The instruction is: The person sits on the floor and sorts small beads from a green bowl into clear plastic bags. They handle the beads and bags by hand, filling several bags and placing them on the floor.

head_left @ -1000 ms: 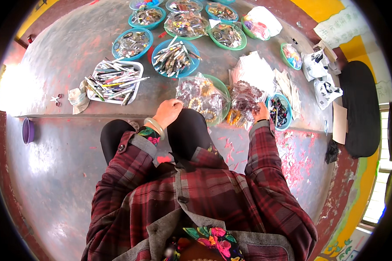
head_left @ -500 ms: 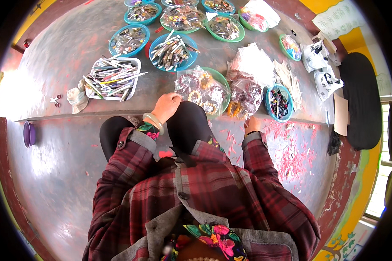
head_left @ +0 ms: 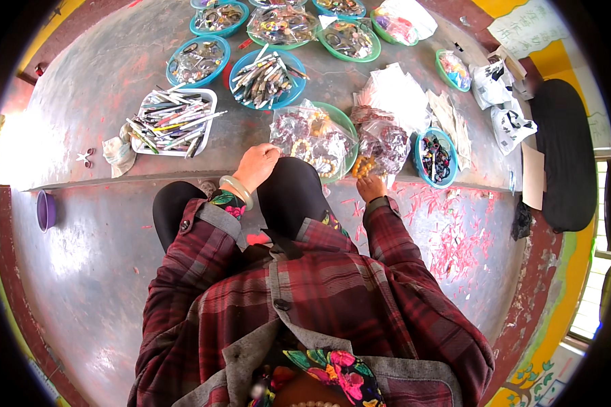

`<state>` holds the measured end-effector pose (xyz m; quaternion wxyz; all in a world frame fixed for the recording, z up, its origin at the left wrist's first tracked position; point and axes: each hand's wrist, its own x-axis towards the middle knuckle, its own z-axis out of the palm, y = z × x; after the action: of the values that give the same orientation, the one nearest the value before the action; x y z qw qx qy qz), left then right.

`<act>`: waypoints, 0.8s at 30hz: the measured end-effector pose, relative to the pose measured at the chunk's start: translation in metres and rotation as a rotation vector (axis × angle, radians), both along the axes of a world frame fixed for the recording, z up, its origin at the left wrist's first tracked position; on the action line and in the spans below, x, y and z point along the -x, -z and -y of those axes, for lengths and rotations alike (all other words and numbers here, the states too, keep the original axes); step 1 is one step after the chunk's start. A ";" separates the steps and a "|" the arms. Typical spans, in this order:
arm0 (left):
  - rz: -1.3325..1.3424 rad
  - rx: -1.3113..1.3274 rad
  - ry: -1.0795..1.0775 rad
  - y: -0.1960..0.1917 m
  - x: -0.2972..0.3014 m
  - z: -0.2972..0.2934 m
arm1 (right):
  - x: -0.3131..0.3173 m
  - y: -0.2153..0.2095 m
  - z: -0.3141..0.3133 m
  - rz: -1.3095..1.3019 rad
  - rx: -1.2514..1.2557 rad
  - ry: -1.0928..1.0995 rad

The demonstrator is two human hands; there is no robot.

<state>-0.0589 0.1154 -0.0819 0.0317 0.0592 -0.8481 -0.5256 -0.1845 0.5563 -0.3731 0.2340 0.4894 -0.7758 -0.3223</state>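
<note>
My left hand [head_left: 256,167], with a pale bangle [head_left: 236,190] at its wrist, rests against my bent knee [head_left: 290,197], fingers curled in and nothing visible in them. My right hand [head_left: 371,188] is at the near edge of a clear plastic bag of dark red beads [head_left: 384,146]. Its fingers close on a string of amber beads [head_left: 364,166] at the bag's lower left corner; the fingertips are partly hidden. Left of that, a clear bag of bead bracelets [head_left: 305,139] lies over a green basin [head_left: 347,125], in front of my knee.
A white tray of pens [head_left: 212,108] and a blue basin of pens [head_left: 237,90] stand left. A blue basket [head_left: 453,152] with dark small items sits right. Further basins fill the far side. Scissors [head_left: 85,158] lie far left. A step edge [head_left: 102,184] crosses before me; red scraps [head_left: 455,237] litter the lower floor.
My right hand has moved left and slightly up, from beside the bead bag onto the amber beads at its corner. My left hand stays by the knee.
</note>
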 end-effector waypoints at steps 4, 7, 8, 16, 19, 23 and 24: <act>-0.059 0.133 0.049 -0.003 -0.009 0.007 | 0.009 -0.027 0.057 0.846 1.135 0.428; -0.140 0.265 0.103 -0.001 -0.012 0.009 | 0.014 -0.077 0.081 1.262 1.286 0.611; -0.153 0.298 0.109 0.000 -0.015 0.011 | 0.014 -0.103 0.096 1.065 0.874 0.608; 0.029 0.115 0.107 -0.006 -0.002 0.006 | 0.045 -0.080 0.083 2.381 1.600 0.340; 0.015 0.064 0.003 -0.007 -0.011 0.006 | 0.026 -0.119 0.110 3.065 1.775 0.292; 0.006 0.129 0.006 -0.001 -0.015 0.010 | -0.011 -0.169 0.127 2.015 2.124 1.322; 0.070 0.096 -0.050 -0.004 -0.012 0.007 | -0.013 -0.170 0.124 1.933 2.169 1.308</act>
<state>-0.0467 0.1085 -0.0780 0.0178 0.0974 -0.8711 -0.4810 -0.1715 0.4325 -0.2031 0.2749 0.2931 0.5448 -0.7360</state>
